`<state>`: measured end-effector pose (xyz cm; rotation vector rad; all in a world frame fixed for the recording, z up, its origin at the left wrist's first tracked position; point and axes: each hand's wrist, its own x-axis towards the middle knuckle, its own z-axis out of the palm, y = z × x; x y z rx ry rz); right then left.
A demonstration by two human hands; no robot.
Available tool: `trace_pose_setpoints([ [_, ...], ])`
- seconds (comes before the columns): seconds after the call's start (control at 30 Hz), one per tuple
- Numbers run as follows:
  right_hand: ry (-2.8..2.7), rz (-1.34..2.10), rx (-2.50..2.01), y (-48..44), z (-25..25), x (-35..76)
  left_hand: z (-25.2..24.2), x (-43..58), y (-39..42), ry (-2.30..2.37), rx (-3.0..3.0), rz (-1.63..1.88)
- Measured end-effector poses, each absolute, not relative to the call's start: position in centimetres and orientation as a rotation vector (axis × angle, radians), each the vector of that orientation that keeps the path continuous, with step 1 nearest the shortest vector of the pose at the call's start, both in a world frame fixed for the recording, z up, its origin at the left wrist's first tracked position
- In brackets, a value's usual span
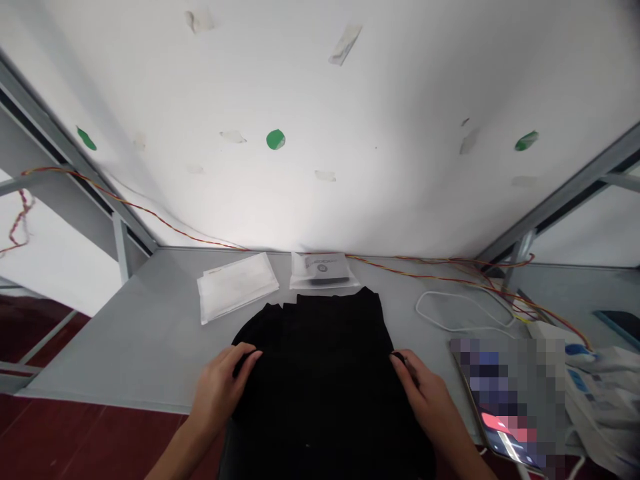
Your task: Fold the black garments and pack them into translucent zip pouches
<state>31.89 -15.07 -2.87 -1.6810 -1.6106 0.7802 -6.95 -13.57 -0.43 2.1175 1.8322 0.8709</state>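
A black cloth garment [330,373] lies partly on the grey shelf and hangs down over its front edge; its exact kind does not show. My left hand [227,373] pinches its left edge between thumb and fingers. On the opposite side, my right hand [417,383] grips the right edge the same way. The cloth is spread between both hands, with a fold at the upper left. Just behind it sits a frosted plastic packet [324,270] with a dark logo. To the left of that are flat white packets [237,287], lying slightly askew.
A phone or tablet [505,443], its screen blurred out, rests on the right of the grey shelf [135,333]. Near it are a white cable [420,310] and crumpled white packaging [605,393]. Twisted red-yellow wires [400,270] run along the white back wall [320,200].
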Motion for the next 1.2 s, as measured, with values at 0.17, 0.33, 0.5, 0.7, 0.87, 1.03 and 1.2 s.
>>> trace_pose_setpoints([
  [0.17, -1.598, 0.659, -1.828, -14.1, -3.4, 31.1, -1.2, -6.9, -12.2, 2.049, 2.176, 0.572],
  [0.33, -1.721, 0.291, -1.936, -13.4, -3.9, 30.9, -1.4, -6.7, -11.7, 2.141, 2.227, 0.249],
  [0.5, -1.852, -0.174, -1.655, -13.2, -2.5, 30.4, -1.0, -7.1, -12.4, 2.062, 2.343, 0.635],
  [0.7, -2.234, 0.065, -1.183, -14.9, -0.1, 22.7, -0.7, -8.1, -15.7, 2.144, 2.090, 0.917],
  [0.87, -2.445, 0.078, -1.357, -14.1, -1.9, 16.8, -0.9, -7.1, -17.1, 2.298, 1.719, 0.900],
  [1.03, -2.482, 0.122, -1.478, -13.5, -3.3, 16.1, -0.5, -6.2, -16.9, 2.311, 1.622, 0.783],
  [1.2, -2.456, 0.174, -1.455, -13.6, -3.2, 16.4, 0.4, -5.5, -16.7, 2.269, 1.650, 0.924],
])
